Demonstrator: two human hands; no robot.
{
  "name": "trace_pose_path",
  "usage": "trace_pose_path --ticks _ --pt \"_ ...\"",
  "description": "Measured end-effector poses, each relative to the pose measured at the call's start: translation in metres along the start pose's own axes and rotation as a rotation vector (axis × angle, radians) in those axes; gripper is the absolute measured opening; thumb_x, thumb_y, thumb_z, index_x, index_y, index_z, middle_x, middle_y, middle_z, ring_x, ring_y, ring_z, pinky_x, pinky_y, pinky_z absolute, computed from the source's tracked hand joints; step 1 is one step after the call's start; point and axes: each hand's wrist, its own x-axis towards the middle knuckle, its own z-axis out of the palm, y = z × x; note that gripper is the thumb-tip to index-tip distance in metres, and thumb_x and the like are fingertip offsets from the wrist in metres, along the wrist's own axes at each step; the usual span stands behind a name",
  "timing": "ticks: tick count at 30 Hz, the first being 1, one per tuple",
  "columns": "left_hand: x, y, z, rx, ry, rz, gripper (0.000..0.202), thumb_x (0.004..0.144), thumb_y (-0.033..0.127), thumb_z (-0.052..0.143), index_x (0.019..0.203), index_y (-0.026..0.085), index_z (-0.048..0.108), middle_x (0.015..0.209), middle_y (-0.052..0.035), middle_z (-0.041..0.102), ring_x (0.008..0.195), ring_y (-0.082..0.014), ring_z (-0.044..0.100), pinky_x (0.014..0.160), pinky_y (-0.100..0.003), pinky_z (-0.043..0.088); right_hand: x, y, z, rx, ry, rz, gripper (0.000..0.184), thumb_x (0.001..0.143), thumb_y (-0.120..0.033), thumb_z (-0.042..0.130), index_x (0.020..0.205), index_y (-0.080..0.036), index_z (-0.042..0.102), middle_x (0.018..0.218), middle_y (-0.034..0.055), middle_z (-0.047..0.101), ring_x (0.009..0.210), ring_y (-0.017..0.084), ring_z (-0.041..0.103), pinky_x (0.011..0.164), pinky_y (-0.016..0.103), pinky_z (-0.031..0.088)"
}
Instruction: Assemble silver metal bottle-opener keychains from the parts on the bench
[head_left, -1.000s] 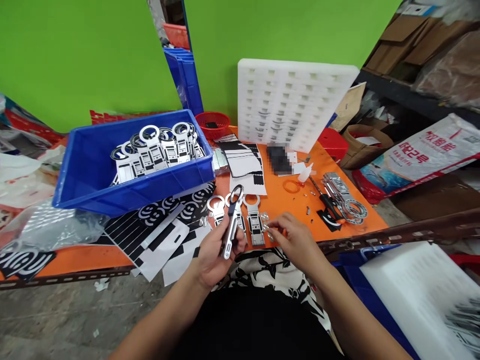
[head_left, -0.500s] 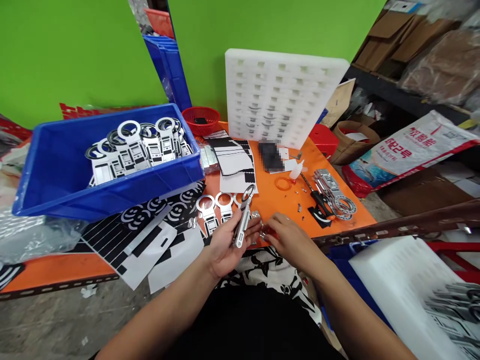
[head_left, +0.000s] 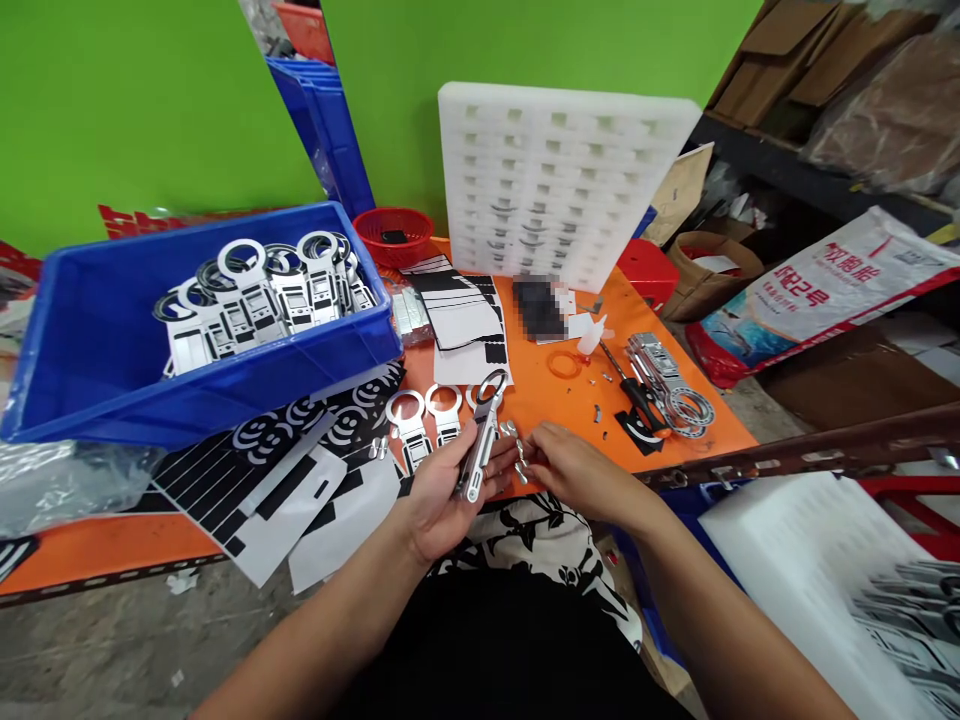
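My left hand [head_left: 442,492] is closed around a silver bracket [head_left: 481,455] with a ring at its far end. The bracket is tilted on its edge, ring pointing away from me. Just to the right, my right hand [head_left: 574,465] has its fingers bent together low over the table, at several small silver metal pieces [head_left: 522,470]. What its fingertips hold, if anything, is hidden. Behind my left hand, several flat ring-ended brackets [head_left: 415,443] lie in a row, partly covered by that hand. Small silver pieces [head_left: 379,447] also lie left of them.
A blue bin [head_left: 202,385] holding many ring-ended brackets stands at left. Black-and-white adhesive sheets [head_left: 300,500] lie before it. At right are a screwdriver [head_left: 640,402] and stacked metal brackets [head_left: 670,385]. A white foam block [head_left: 559,185] stands behind, beside a red basket [head_left: 393,236].
My right hand's fingertips have shifted slightly, and more small silver pieces show beside them. My left hand still holds the bracket, at nearly the same tilt. The whole view has shifted a little.
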Motion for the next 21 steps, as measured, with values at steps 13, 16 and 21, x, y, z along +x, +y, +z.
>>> trace_pose_path --ticks 13,16,21 --pt "0.000 -0.002 -0.002 0.001 0.008 0.010 0.040 0.099 0.038 0.042 0.110 0.008 0.067 0.119 -0.0190 0.068 0.106 -0.0266 0.067 0.095 -0.038 0.052 -0.016 -0.005 -0.001 0.265 0.093 0.084 0.012 0.091 -0.027 0.049 0.081 -0.021 0.050 0.080 0.0013 0.055 0.074 0.016 0.050 0.069 0.030 0.042" --pt "-0.001 -0.005 -0.004 -0.041 -0.018 0.027 0.038 0.099 0.036 0.042 0.106 0.009 0.068 0.112 -0.0183 0.070 0.101 -0.0254 0.069 0.092 -0.037 0.053 -0.023 -0.026 -0.006 0.580 0.150 0.159 0.016 0.090 -0.035 0.053 0.082 -0.021 0.052 0.080 0.0000 0.054 0.074 0.015 0.049 0.069 0.029 0.042" --pt "-0.008 -0.011 -0.002 -0.099 -0.096 0.100 0.042 0.101 0.036 0.037 0.096 0.009 0.069 0.104 -0.0149 0.072 0.078 -0.0196 0.070 0.071 -0.029 0.057 -0.024 -0.076 -0.005 1.011 0.041 0.230 0.027 0.081 -0.043 0.065 0.075 -0.020 0.053 0.072 -0.0031 0.050 0.062 0.012 0.045 0.060 0.026 0.039"
